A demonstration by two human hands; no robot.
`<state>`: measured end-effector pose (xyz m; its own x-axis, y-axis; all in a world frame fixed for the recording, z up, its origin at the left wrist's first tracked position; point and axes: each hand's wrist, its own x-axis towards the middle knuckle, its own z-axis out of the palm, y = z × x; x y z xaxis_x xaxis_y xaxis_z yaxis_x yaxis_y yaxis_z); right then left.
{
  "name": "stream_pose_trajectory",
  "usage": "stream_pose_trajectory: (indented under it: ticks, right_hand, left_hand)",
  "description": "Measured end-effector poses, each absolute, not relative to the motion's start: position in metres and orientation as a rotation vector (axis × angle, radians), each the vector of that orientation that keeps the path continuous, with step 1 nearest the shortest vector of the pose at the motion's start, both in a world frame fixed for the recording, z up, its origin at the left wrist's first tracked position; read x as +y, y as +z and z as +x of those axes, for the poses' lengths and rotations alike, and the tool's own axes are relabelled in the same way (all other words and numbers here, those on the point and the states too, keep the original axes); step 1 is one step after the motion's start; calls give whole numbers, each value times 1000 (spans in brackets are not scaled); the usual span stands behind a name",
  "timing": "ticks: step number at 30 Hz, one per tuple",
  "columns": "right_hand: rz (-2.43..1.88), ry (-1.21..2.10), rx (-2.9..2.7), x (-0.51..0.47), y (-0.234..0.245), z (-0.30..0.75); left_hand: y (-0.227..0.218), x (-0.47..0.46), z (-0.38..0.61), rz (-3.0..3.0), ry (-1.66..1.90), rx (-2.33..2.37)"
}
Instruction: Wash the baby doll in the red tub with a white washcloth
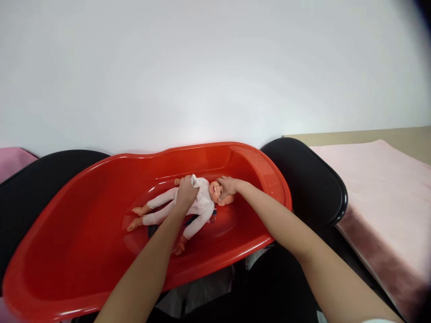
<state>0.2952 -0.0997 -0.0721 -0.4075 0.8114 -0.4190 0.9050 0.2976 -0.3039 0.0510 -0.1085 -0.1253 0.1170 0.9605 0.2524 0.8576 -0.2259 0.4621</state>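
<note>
A baby doll (pixel 202 204) in a white long-sleeved outfit lies on its back inside a red baby bathtub (pixel 84 233). Its head points right, and its bare feet point left. My left hand (pixel 187 192) is closed over the doll's chest around a small white cloth (pixel 194 181), part of which sticks out by the thumb. My right hand (pixel 227 185) grips the doll's head from above, thumb and fingers on either side of the forehead. Some dark items show partly beneath the doll, too hidden to name.
Black chair-like surfaces (pixel 303 179) stand at both ends of the tub. At the right is a pale pink covered surface (pixel 380 179), and pink material (pixel 15 161) shows at far left. A plain white wall (pixel 202 67) rises behind.
</note>
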Motion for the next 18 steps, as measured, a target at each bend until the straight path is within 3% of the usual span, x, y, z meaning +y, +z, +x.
stream_pose_trajectory:
  ticks: [4,11,18]
  right_hand:
    - [1565,-739,2395,-106,-67,295]
    - [1370,-560,2621,-120,-62,291]
    - [1381,-654,2591,-101,-78,298]
  left_hand:
    - [-120,-116,53,2180,860,1832]
    - [-142,-139,61,2557,253,1611]
    - [-143,-123,-6,2281,325,1931]
